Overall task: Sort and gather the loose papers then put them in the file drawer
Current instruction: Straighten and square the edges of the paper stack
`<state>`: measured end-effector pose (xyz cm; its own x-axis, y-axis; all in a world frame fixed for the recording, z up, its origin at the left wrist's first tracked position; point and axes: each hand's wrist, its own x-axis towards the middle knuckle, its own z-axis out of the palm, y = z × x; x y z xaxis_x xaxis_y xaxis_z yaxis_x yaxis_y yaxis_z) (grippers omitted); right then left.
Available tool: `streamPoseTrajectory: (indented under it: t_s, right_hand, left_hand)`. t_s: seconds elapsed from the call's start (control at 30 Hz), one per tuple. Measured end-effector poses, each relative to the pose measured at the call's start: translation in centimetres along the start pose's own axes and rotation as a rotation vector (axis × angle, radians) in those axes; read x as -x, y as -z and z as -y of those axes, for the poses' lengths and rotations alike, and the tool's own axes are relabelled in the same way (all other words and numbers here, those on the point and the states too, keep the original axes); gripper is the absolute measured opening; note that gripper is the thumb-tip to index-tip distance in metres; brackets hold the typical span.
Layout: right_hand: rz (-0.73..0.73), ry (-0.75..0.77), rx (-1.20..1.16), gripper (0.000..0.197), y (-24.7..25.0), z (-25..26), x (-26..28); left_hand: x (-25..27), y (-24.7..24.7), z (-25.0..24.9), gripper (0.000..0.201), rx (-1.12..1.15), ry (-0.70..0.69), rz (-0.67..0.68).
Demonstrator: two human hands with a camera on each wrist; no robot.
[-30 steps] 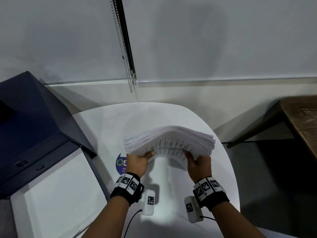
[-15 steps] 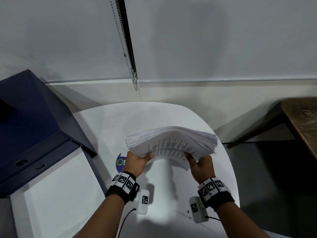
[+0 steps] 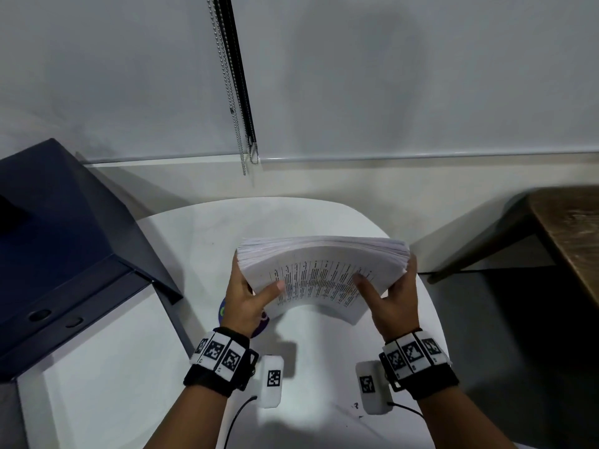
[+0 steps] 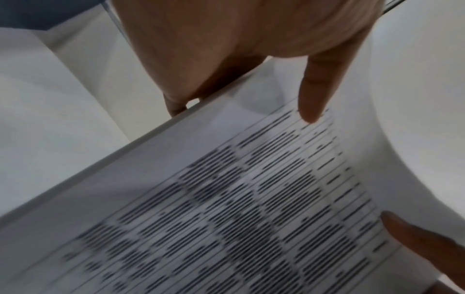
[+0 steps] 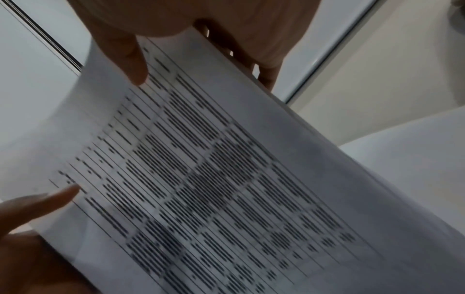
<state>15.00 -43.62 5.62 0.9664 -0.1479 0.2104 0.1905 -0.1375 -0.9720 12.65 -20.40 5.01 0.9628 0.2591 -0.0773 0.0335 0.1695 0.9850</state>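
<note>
Left hand: the left hand [image 3: 248, 298] is gripping the left end of the papers [image 3: 321, 270], thumb lying on the printed sheet facing the person, fingers behind.
Right hand: the right hand [image 3: 393, 299] is gripping the right end the same way, thumb on the print, fingers wrapping the far side.
Papers: a thick stack, bowing upward in the middle, hanging in the air above the counter [image 3: 201, 241], touching only the hands.
Counter: white, rounded, lying under the stack.
Cabinet: a dark blue cabinet [image 3: 55, 228] is standing left of the counter.
Table: a brown wooden table [image 3: 570, 234] is sitting well off to the right.
</note>
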Motion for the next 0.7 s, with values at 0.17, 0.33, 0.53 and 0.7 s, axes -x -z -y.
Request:
streamPoseTrajectory:
  t_s: [0.17, 0.33, 0.53, 0.7]
  right_hand:
    - [-0.1, 0.13, -0.109, 0.045, -1.1, 3.9, -0.8]
    - [-0.273, 0.12, -0.07, 0.028, -2.1, 5.2, -2.3]
    - [-0.331, 0.083, 0.033, 0.02, -2.4, 4.7, -3.1]
    - [-0.342, 0.076, 0.048, 0.015, -2.4, 4.9, -3.3]
  left_hand:
    - [0.5, -2.2, -4.5, 0.044, 0.063, -0.274, -0.045]
    - [-0.3, -3.5, -5.7, 0.028, -0.123, -0.338, -0.252]
    - [-0.8, -3.9, -5.7, 0.02, -0.185, -0.346, -0.323]
    - [-0.9, -4.0, -5.8, 0.019, -0.165, -0.342, -0.328]
